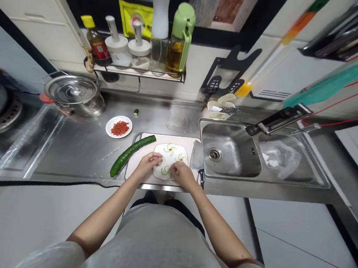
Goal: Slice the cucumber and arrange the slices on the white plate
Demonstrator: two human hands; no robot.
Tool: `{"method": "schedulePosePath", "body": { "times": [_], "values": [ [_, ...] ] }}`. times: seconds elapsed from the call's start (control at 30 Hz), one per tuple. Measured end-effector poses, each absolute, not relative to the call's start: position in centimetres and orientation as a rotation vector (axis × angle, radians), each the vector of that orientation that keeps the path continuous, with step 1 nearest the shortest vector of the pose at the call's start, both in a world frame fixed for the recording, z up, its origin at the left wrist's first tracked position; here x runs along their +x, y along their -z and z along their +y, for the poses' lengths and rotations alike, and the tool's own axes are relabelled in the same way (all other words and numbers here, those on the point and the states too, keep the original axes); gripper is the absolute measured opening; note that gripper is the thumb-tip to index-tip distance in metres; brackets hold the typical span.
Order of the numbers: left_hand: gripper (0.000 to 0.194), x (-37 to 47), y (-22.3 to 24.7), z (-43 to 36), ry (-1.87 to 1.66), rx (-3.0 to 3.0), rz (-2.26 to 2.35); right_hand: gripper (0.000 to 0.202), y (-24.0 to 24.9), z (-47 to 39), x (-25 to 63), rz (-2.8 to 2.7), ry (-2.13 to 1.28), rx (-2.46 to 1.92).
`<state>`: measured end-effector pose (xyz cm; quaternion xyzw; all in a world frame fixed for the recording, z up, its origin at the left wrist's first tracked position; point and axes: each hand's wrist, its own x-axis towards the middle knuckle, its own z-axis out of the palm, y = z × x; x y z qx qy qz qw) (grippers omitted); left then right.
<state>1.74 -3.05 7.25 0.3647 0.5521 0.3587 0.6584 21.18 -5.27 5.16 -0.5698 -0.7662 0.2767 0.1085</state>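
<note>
A white squarish plate (165,148) rests on a pale cutting board (140,149), with thin cucumber slices (170,150) laid on it in pinwheel shapes, some with red bits at their centres. At the plate's left edge is my left hand (148,164), its thumb and fingertips pinched together near a slice; what they hold is too small to make out. My right hand (182,174) is over the plate's lower right, fingers closed beside a slice, their tips hidden. A long cucumber (130,155) lies partly on the board's left side. The cleaver (197,156) lies along its right side.
A small white plate of red bits (119,127) and a cucumber end (136,112) are behind left. Farther left stands a lidded steel pot (91,102). The double sink (233,150) is to the right, under a black faucet (276,121). Bottles line a wall rack (140,72).
</note>
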Motion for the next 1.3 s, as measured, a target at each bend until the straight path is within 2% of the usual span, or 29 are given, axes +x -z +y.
{"method": "schedulePosePath", "body": {
  "times": [0.17,0.53,1.3],
  "values": [
    [0.028,1.5,-6.1,-3.2,-0.902,0.920,1.252,0.016,-4.1,-5.7,20.5,-2.360,-0.814,-1.788],
    [0.027,1.3,-5.0,-3.3,-0.886,0.988,1.247,0.021,-3.6,-5.4,20.0,-2.477,-0.772,-1.827],
    [0.024,0.8,-4.8,-3.1,-0.887,1.019,1.287,0.012,-3.4,-4.6,20.4,-2.362,-0.904,-1.841]
  ]
}}
